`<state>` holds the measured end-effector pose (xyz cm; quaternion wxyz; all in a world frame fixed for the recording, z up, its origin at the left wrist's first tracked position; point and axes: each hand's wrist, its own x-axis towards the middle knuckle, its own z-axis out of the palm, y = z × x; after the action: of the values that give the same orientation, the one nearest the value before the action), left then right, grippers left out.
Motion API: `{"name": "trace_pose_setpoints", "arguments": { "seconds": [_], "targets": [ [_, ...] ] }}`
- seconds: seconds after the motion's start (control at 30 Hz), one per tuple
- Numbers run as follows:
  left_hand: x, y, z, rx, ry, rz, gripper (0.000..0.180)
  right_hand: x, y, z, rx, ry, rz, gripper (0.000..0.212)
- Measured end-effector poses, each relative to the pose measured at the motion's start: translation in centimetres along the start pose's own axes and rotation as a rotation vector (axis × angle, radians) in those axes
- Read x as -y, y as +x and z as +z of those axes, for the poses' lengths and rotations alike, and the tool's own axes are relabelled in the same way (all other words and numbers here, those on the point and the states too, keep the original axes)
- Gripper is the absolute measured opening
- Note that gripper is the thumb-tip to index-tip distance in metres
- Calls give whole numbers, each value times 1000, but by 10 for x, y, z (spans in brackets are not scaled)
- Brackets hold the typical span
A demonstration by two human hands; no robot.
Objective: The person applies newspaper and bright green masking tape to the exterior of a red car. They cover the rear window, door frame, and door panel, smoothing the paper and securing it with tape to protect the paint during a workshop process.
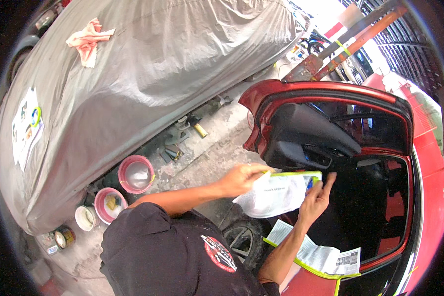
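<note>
My left hand pinches the upper left corner of a white paper sheet. A strip of yellow-green masking tape runs along the sheet's upper edge. At the other end my right hand grips the sheet's right side, with its index finger stretched out. Something blue shows between that hand and the tape; I cannot make out what it is. The sheet hangs in front of the red car's open door. Below my right hand, a printed newspaper sheet edged with the same tape lies against the red bodywork.
To the left stands a car under a grey cover, with a pink cloth and papers on it. Pink tubs, a white bucket and a can stand on the floor. A wheel is beside me.
</note>
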<state>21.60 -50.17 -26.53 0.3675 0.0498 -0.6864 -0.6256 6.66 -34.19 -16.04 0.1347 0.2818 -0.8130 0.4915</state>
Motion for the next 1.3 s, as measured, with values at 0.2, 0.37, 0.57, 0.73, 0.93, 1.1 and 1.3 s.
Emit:
{"name": "trace_pose_setpoints", "arguments": {
  "seconds": [0.2,0.37,0.57,0.73,0.93,1.1,1.3],
  "targets": [
    [-4,36,-49,9,133,180,63,37,35,37,1,-208,-312,36],
    [16,56,-52,138,403,401,60,59,54,36,19,-141,-162,32],
    [12,81,-34,134,369,479,55,74,49,48,310,-433,-492,50],
    [1,106,-37,157,495,384,73,68,51,75,495,-459,-434,70],
    [-9,91,-32,162,500,224,93,53,74,73,648,-317,-552,26],
    [3,73,-22,-89,490,271,87,45,77,80,692,-184,-744,20],
    [-23,85,-37,-248,495,166,42,85,95,86,635,-204,-1057,20]
  ]
}}
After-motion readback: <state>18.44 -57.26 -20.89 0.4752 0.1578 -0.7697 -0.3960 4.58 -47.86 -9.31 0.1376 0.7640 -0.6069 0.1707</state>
